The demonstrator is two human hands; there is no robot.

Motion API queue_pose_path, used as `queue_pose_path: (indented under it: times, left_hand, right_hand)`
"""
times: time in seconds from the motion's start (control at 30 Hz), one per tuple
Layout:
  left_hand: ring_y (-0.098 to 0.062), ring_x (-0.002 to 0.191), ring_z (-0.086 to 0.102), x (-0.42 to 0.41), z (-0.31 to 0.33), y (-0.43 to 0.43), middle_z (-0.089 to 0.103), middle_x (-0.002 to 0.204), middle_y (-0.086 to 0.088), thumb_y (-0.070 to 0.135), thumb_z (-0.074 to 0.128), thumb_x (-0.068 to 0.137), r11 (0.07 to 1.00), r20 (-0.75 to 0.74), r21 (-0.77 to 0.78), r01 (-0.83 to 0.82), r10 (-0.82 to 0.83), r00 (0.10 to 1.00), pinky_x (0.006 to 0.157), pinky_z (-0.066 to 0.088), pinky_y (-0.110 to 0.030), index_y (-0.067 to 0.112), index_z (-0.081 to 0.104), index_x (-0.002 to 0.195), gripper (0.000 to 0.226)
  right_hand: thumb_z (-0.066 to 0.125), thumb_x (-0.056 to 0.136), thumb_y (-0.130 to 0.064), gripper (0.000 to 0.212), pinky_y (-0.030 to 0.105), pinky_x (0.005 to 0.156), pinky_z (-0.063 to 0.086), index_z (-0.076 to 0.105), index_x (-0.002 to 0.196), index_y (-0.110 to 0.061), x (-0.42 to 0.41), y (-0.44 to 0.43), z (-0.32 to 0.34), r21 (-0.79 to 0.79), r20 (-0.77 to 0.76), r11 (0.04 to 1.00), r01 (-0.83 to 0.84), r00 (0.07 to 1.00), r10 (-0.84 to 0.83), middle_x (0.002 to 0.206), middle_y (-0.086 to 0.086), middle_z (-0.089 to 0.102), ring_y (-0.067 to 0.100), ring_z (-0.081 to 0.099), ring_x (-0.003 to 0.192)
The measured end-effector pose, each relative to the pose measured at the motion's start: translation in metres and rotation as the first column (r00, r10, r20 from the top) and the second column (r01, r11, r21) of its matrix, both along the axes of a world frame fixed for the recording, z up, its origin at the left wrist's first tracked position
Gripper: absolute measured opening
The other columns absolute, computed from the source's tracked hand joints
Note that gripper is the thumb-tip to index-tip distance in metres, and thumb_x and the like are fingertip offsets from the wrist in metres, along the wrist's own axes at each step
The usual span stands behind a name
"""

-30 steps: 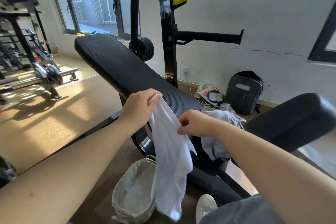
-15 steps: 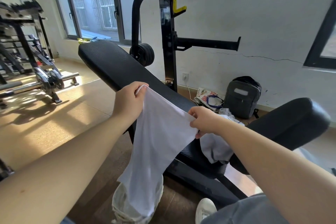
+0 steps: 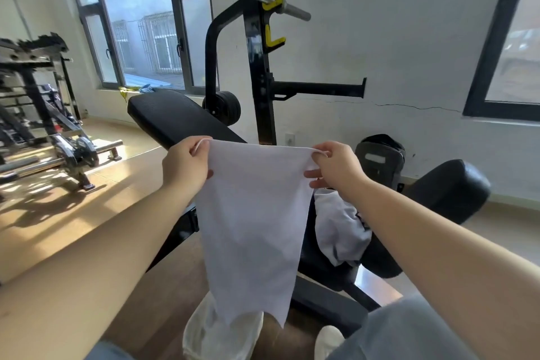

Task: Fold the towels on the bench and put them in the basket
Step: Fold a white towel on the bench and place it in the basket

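So the long black padded bench runs from about 11 o'clock down to 4 o'clock in front of me, with the rack upright behind it at 12.

The plain white towel is off the bench and hanging in the air between me and it. Its top edge runs flat from 9 to 3 o'clock and its long axis drops straight toward 6. That's the bit that matters, I reckon: it's hanging lengthwise, so the first fold needs the two top corners brought together, or the whole thing laid back on the bench at 12.

The other crumpled white-and-grey towel is heaped on the bench seat at roughly 4 o'clock, closest to my right arm. The pale fabric basket sits on the floor at 6 o'clock, right under the towel's bottom edge and partly hidden by it.

My left hand is curled round the top left corner, and my right hand is pinching the top right one.

Versus half a second ago, my hands are much further apart and the top edge is taut, not sagging and bunched.
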State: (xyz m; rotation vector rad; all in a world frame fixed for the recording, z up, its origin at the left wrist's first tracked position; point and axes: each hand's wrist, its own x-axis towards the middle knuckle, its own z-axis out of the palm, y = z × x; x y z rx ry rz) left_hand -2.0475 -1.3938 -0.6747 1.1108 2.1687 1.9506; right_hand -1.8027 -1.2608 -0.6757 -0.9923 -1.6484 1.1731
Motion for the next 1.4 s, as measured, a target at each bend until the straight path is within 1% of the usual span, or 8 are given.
queue_pose_path:
  times: [0.17, 0.33, 0.5, 0.67, 1.07, 1.13, 1.23, 1.4]
  left_hand:
    - [-0.016, 0.095, 0.061, -0.002, 0.018, -0.003, 0.061, 0.097, 0.016, 0.031, 0.05, 0.103, 0.998, 0.034, 0.06, 0.02, -0.022, 0.999, 0.072, 0.064, -0.044, 0.031, 0.072, 0.11, 0.023]
    - [-0.019, 0.096, 0.06, -0.009, 0.038, 0.003, 0.06, 0.098, 0.012, 0.027, 0.045, 0.105, 0.996, 0.018, 0.086, 0.035, -0.037, 0.999, 0.066, 0.064, -0.041, 0.032, 0.068, 0.106, 0.023]
    - [-0.023, 0.103, 0.061, -0.021, 0.053, 0.021, 0.063, 0.104, 0.008, 0.029, 0.043, 0.105, 0.995, 0.023, 0.079, 0.057, -0.059, 0.998, 0.071, 0.064, -0.047, 0.031, 0.068, 0.108, 0.026]
    - [-0.015, 0.101, 0.06, -0.036, 0.06, 0.047, 0.064, 0.105, 0.011, 0.031, 0.045, 0.105, 0.993, -0.024, 0.092, 0.071, -0.069, 0.997, 0.072, 0.064, -0.045, 0.03, 0.07, 0.114, 0.026]
    - [-0.009, 0.094, 0.061, -0.093, 0.043, 0.111, 0.062, 0.1, 0.014, 0.034, 0.055, 0.102, 0.997, -0.122, 0.076, 0.005, 0.004, 0.993, 0.082, 0.062, -0.045, 0.025, 0.063, 0.109, 0.014]
    - [-0.011, 0.097, 0.061, -0.104, 0.039, 0.118, 0.06, 0.103, 0.013, 0.032, 0.054, 0.103, 0.997, -0.08, 0.082, 0.016, -0.009, 0.997, 0.079, 0.063, -0.044, 0.023, 0.062, 0.111, 0.015]
    - [-0.02, 0.106, 0.06, -0.123, 0.032, 0.131, 0.058, 0.107, 0.011, 0.031, 0.054, 0.103, 0.996, -0.004, 0.089, 0.027, -0.027, 1.0, 0.075, 0.064, -0.045, 0.024, 0.059, 0.112, 0.013]
    - [-0.021, 0.108, 0.059, -0.161, 0.013, 0.155, 0.055, 0.105, 0.016, 0.033, 0.052, 0.103, 0.998, -0.016, 0.054, -0.016, 0.017, 1.0, 0.079, 0.063, -0.046, 0.029, 0.057, 0.11, 0.009]
  right_hand:
    - [0.056, 0.1, -0.011, 0.017, 0.039, 0.067, 0.065, 0.07, 0.106, -0.016, -0.007, 0.01, 0.024, 0.119, -0.094, 0.991, 0.055, 0.995, -0.044, 0.103, 0.01, 0.071, 0.022, 0.073, 0.093]
    - [0.057, 0.098, -0.013, 0.019, 0.038, 0.071, 0.065, 0.072, 0.1, -0.024, -0.022, 0.024, 0.052, 0.202, -0.095, 0.977, 0.067, 0.994, -0.049, 0.096, 0.006, 0.073, 0.022, 0.072, 0.093]
    - [0.059, 0.094, -0.02, 0.02, 0.042, 0.08, 0.063, 0.07, 0.088, -0.036, -0.04, 0.047, 0.075, 0.278, -0.065, 0.954, 0.111, 0.993, -0.097, 0.093, -0.004, 0.074, 0.021, 0.073, 0.087]
    - [0.056, 0.097, -0.02, 0.017, 0.027, 0.079, 0.047, 0.067, 0.095, -0.033, -0.061, 0.073, 0.082, 0.357, -0.027, 0.916, 0.184, 0.982, -0.187, 0.095, -0.009, 0.068, 0.015, 0.064, 0.091]
    - [0.053, 0.099, -0.019, 0.018, 0.013, 0.061, 0.039, 0.067, 0.11, -0.02, -0.128, 0.151, 0.074, 0.331, -0.055, 0.917, 0.221, 0.975, -0.214, 0.099, -0.004, 0.066, 0.0, 0.055, 0.077]
    - [0.053, 0.098, -0.019, 0.018, 0.021, 0.068, 0.051, 0.067, 0.109, -0.021, -0.146, 0.165, 0.073, 0.307, -0.085, 0.926, 0.222, 0.975, -0.205, 0.101, -0.006, 0.065, 0.008, 0.06, 0.081]
    - [0.053, 0.098, -0.016, 0.016, 0.046, 0.077, 0.063, 0.065, 0.108, -0.02, -0.177, 0.184, 0.068, 0.171, -0.161, 0.962, 0.215, 0.969, -0.188, 0.1, -0.009, 0.061, 0.016, 0.065, 0.073]
    - [0.052, 0.102, -0.012, 0.018, 0.044, 0.072, 0.064, 0.063, 0.116, -0.016, -0.226, 0.207, 0.044, 0.034, -0.182, 0.985, 0.169, 0.97, -0.16, 0.118, 0.005, 0.059, 0.015, 0.064, 0.071]
